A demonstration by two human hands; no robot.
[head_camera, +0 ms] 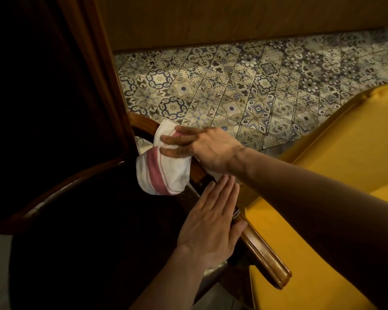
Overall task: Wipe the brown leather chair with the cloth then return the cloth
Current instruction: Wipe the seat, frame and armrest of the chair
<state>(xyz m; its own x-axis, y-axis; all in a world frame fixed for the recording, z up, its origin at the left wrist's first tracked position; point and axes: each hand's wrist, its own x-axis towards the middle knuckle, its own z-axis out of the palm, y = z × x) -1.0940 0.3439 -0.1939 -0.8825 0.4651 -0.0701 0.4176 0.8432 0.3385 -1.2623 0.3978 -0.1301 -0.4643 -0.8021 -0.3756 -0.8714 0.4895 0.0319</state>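
The brown leather chair (99, 220) fills the left and lower part of the head view, very dark, with a wooden frame and a curved wooden armrest (262, 249) on its right side. A white cloth (166, 173) with a pink stripe is draped over the armrest near the chair's back. My right hand (202, 148) presses on the cloth from above, fingers wrapped into its folds. Flat on the armrest closer to me lies my left hand (213, 220), fingers together and straight, thumb over the far side of the wood, holding nothing.
A yellow upholstered chair (336, 166) stands tight against the armrest on the right. Patterned floor tiles (233, 90) stretch behind, ending at a wooden wall panel (233, 21). The chair's tall backrest (43, 86) rises on the left.
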